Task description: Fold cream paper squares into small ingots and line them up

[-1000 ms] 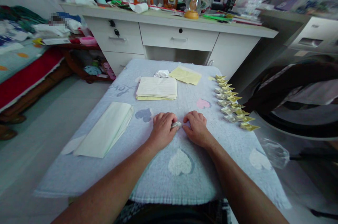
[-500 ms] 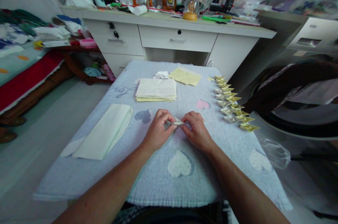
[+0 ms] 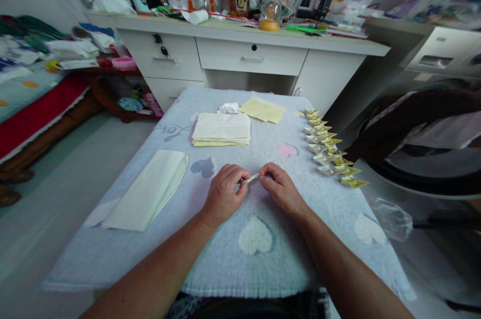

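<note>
Just above the middle of the cloth, a small folded piece of paper point(image 3: 251, 178) is held between my two hands. My left hand point(image 3: 225, 190) pinches its left end between thumb and fingers. At the other end, the curled fingertips of my right hand point(image 3: 280, 186) close on the paper's tip. The paper is narrow and tilts up to the right; my fingers hide both of its ends. Several small folded paper boats point(image 3: 326, 151), yellow and whitish, stand in rows at the cloth's right side.
The blue cloth point(image 3: 210, 264) covers the table. Beyond my hands are a paper stack point(image 3: 221, 128), a yellow sheet point(image 3: 263, 109) and crumpled white paper point(image 3: 228, 108). A large folded sheet point(image 3: 146, 191) lies left. A cluttered white desk point(image 3: 251, 56) stands behind; a washing machine point(image 3: 439, 53) is right.
The folded paper has turned from nearly level to slanting up rightward. My left hand has lowered slightly, and my right fingers have curled in at the paper's right tip.
</note>
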Demonstrator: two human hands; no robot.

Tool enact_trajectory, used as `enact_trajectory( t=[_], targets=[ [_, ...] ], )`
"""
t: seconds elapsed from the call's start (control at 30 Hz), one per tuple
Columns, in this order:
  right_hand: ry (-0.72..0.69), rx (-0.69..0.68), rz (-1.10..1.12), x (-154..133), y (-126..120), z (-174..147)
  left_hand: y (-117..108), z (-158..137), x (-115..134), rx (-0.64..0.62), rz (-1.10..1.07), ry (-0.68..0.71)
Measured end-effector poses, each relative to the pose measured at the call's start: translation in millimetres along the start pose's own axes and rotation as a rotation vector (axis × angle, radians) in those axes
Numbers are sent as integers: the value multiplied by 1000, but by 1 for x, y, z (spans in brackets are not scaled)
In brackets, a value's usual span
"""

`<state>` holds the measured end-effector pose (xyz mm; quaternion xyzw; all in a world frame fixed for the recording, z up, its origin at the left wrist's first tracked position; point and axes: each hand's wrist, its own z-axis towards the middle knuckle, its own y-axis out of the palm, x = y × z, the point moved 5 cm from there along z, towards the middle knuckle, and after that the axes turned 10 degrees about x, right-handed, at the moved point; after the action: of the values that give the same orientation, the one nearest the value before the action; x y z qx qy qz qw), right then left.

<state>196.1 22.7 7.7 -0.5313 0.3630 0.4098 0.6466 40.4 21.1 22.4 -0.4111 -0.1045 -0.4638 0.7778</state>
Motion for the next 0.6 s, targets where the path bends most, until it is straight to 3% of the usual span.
enact_trajectory(
  t=[0.23, 0.6],
  targets=[
    [25, 18, -3, 3, 1, 1, 0, -2, 7, 28, -6, 115],
    [109, 21, 118, 4, 2, 1, 4, -6, 15, -70, 112, 216]
  ],
)
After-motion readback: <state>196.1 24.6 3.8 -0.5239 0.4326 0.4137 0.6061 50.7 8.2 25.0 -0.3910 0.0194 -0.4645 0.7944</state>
